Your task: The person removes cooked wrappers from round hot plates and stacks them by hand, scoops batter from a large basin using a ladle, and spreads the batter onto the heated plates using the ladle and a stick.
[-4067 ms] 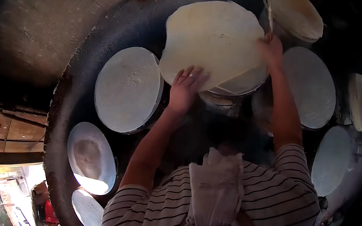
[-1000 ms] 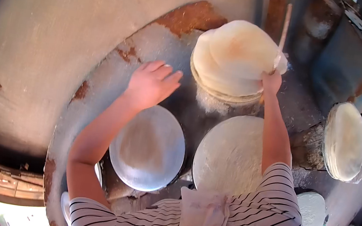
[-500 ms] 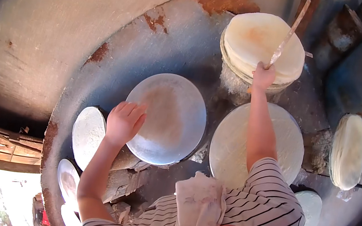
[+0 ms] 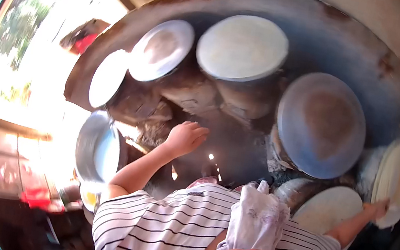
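Observation:
My left hand (image 4: 187, 137) hangs in the air over the dark floor, fingers loosely extended and holding nothing. At the far right, my right hand (image 4: 380, 209) is closed at the lower edge of a stack of thin round flatbreads (image 4: 398, 178). It grips a thin stick, which is mostly lost in blur and shadow beyond the hand. Between the hands is a round griddle (image 4: 321, 125) with a brown, dry-looking middle. A pale, coated griddle (image 4: 329, 209) lies under my right forearm. Farther back is another griddle covered in a whitish layer (image 4: 242, 48).
A griddle with a brownish centre (image 4: 162, 49) and a bright white round one (image 4: 108, 79) continue the arc to the left. Below them stands a metal pot (image 4: 86, 141) with whitish liquid. A curved ledge (image 4: 301, 0) runs behind the griddles; a bright opening is at left.
The view has swung left, bringing the pot and bright opening into sight. My left hand is away from the brown-centred griddle; my right hand remains by the flatbread stack, now at far right.

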Motion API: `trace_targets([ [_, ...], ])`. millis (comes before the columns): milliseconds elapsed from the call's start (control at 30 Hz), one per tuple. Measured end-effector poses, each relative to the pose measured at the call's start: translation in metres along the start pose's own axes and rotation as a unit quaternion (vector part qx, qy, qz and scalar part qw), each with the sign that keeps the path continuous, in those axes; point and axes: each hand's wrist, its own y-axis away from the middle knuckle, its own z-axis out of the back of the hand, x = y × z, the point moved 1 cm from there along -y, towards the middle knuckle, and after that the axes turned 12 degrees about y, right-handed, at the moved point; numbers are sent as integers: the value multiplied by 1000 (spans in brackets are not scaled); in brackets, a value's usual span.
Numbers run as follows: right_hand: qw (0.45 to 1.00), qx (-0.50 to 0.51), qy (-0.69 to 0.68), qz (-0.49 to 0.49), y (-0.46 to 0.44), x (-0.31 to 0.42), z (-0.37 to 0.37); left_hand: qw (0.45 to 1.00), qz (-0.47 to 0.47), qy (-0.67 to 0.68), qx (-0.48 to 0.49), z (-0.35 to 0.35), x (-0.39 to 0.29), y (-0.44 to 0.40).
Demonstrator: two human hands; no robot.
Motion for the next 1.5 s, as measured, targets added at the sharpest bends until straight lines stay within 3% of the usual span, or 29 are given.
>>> trace_targets([
  [67, 999, -11, 4, 38, 77, 26, 48, 990, 127, 59, -20, -11, 47, 71],
  [100, 995, 1, -43, 85, 80, 17, 35, 973, 210, 96, -26, -17, 66, 110],
  [133, 970, 106, -219, -21, 182, 56, 88, 959, 271, 75, -38, -20, 93, 151],
  [167, 949, 115, -291, 47, 251, 67, 103, 948, 302, 68, -79, -22, 134, 194],
  [233, 879, 293, -338, 168, 328, 58, 69, 859, 492, -43, -138, -1, 212, 263],
  [267, 889, 245, -320, 218, 431, 94, 106, 815, 535, -64, -212, 5, 259, 292],
  [300, 867, 348, -280, 222, 490, 107, 113, 782, 557, -81, -269, 10, 308, 317],
  [367, 794, 529, -219, 204, 590, 116, 126, 648, 652, 63, -389, 6, 423, 345],
  [400, 740, 602, -182, 240, 631, 127, 147, 555, 643, 279, -448, 33, 426, 328],
  [467, 701, 630, -209, 260, 692, 139, 175, 447, 599, 442, -496, 38, 468, 309],
  [533, 683, 649, -217, 254, 717, 150, 155, 460, 545, 493, -499, 26, 503, 299],
  [600, 707, 616, -215, 272, 733, 179, 119, 419, 526, 533, -512, 15, 521, 291],
  [700, 758, 501, -60, 414, 763, 238, 94, 412, 496, 527, -554, 10, 517, 290],
  [800, 733, 302, 21, 610, 789, 264, 55, 426, 487, 506, -570, 19, 516, 303],
  [833, 736, 287, 35, 613, 794, 277, 51, 396, 455, 546, -581, 25, 513, 301],
  [933, 745, 272, 83, 603, 807, 284, 51, 387, 466, 570, -555, 30, 516, 298],
  [1067, 773, 352, 12, 527, 813, 255, 55, 319, 421, 626, -574, -1, 566, 314],
  [1133, 766, 314, 16, 560, 812, 228, 70, 273, 414, 639, -588, -3, 558, 313],
  [1200, 771, 293, 69, 561, 814, 205, 114, 305, 418, 619, -591, 5, 523, 297],
  [1267, 780, 245, 64, 572, 788, 170, 90, 352, 422, 625, -554, 7, 505, 303],
  [1333, 814, 242, 20, 527, 780, 141, 122, 394, 421, 662, -479, 6, 495, 333],
  [1367, 806, 243, -96, 532, 780, 120, 124, 396, 415, 689, -443, 5, 489, 355],
  [1400, 807, 385, -64, 442, 803, 119, 177, 389, 396, 690, -465, 2, 477, 377],
  [1433, 783, 521, -25, 340, 838, 110, 238, 370, 468, 668, -445, -6, 471, 404],
  [1500, 602, 721, -87, 331, 902, 81, 298, 312, 604, 609, -409, -19, 455, 461],
])
